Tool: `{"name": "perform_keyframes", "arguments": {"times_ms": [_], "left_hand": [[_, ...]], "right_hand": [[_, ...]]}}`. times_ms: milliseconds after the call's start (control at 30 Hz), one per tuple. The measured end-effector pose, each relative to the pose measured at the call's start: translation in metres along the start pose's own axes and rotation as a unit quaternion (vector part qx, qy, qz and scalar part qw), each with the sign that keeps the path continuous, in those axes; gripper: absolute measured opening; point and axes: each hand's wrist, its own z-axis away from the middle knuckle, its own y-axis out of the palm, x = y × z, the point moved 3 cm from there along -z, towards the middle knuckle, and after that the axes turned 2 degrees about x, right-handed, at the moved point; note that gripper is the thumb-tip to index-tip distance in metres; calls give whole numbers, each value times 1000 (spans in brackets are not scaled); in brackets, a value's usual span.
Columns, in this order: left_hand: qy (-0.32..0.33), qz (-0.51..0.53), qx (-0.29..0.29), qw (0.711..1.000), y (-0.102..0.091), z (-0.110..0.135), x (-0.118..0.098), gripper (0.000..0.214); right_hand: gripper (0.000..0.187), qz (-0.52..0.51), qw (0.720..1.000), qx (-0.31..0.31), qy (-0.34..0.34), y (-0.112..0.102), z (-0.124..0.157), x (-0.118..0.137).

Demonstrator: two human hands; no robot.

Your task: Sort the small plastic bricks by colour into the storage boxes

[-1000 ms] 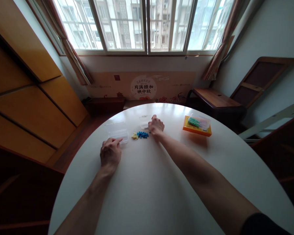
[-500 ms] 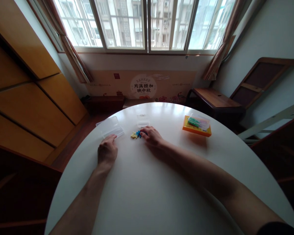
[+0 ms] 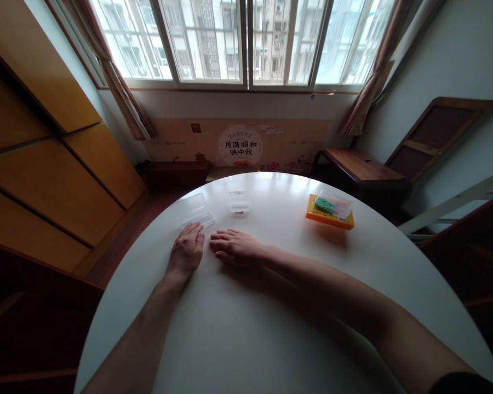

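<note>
My left hand point(image 3: 185, 251) lies flat on the round white table point(image 3: 271, 306), fingers stretched out, its fingertips just short of a clear plastic box point(image 3: 194, 210). My right hand point(image 3: 235, 247) lies flat beside it, fingers extended leftward and palm down. The small blue and yellow pieces are hidden, apparently under my right hand. A smaller clear box point(image 3: 239, 202) stands farther back on the table.
An orange tray point(image 3: 330, 217) with a clear case of coloured pieces sits at the right rear of the table. Beyond the table are a window, a dark wooden bench point(image 3: 363, 169) on the right and wooden cabinets point(image 3: 45, 164) on the left.
My right hand slid left and toward me over the blue and yellow pieces, which no longer show. My left hand flattened out. The clear box shifted slightly.
</note>
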Motion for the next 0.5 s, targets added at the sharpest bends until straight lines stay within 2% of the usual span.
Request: {"name": "perform_keyframes", "arguments": {"times_ms": [67, 133, 267, 367, 433, 500], "left_hand": [[11, 15, 11, 1000, -1, 2, -3, 50], [20, 30, 17, 999, -3, 4, -6, 47], [33, 56, 22, 998, -7, 6, -10, 40], [30, 62, 19, 997, -11, 7, -13, 38], [23, 57, 14, 998, -13, 7, -16, 38], [6, 43, 8, 999, -16, 8, -18, 36]], "right_hand": [[38, -25, 1000, -6, -9, -2, 4, 4], [41, -53, 998, -38, 25, -11, 5, -1], [53, -12, 971, -136, 194, -36, 5, -35], [54, 27, 966, -95, 238, -41, 7, -54], [47, 32, 973, -67, 220, -38, 11, -56], [42, 23, 979, -66, 191, -35, 15, -51]]}}
